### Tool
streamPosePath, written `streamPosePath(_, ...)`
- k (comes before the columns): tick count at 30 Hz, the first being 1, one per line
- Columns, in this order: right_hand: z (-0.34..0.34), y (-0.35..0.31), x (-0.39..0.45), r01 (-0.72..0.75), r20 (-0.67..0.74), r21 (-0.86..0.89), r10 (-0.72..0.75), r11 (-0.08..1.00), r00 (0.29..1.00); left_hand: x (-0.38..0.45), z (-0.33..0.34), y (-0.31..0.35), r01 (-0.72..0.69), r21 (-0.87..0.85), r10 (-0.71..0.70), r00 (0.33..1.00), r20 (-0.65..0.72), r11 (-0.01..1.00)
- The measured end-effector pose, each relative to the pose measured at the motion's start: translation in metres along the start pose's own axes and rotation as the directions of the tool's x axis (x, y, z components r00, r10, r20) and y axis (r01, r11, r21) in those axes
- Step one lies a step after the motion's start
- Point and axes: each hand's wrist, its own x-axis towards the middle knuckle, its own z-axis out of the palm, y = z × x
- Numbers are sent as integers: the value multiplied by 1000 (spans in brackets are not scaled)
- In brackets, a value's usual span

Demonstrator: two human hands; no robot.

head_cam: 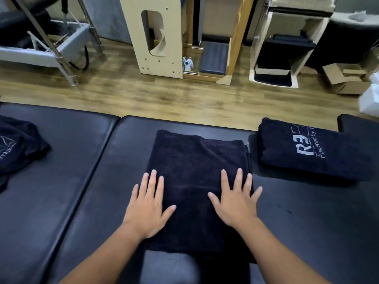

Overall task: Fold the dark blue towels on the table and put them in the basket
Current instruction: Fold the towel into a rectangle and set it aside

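Pressing flat, the left hand (148,203) and right hand (235,198) lie with fingers spread on the folded dark blue towel (196,181), gripping nothing. Soft, limp and light, it probably wants lifting from beneath both side edges. Padded black surface (86,181) lies bare on either side; farther right lies a folded logo towel (311,150), at left a crumpled one (18,144). No basket shows.

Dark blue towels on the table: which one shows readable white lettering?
The folded dark blue towel at the right, with white "R3" lettering. The middle towel under both hands looks plain; the crumpled left towel shows only cut-off lines.
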Motion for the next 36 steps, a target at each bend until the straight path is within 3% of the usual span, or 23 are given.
streamPosePath(3,-9,-12,10,58,-61,-28,-59,998,996,35,-16,7,-53,11,53,998,25,999)
streamPosePath(6,-19,-25,29,168,-34,19,-167,986,985,77,-30,8,-60,17,59,996,65,998)
streamPosePath(11,-37,-34,82,-13,38,99,9,995,999,128,-44,-6,-41,-4,41,993,111,999)
streamPosePath(16,-55,-18,108,-208,117,162,191,965,975,131,-41,-11,0,-78,9,994,111,997)
streamPosePath(18,-57,-16,104,-223,100,120,212,967,972,124,-40,-8,25,-65,-20,997,75,998)
streamPosePath(20,-53,-20,87,-142,6,38,142,989,990,110,-38,-3,-11,4,11,1000,-12,1000)
streamPosePath(22,-37,-29,57,22,-79,11,-21,1000,997,88,-28,3,-94,28,96,993,-72,995)
streamPosePath(26,11,-38,-24,277,-52,31,-275,960,960,31,3,18,-191,16,192,977,-90,981)
streamPosePath(36,63,43,-109,281,-69,-171,-296,944,953,-82,34,-4,-353,48,356,918,-174,934)
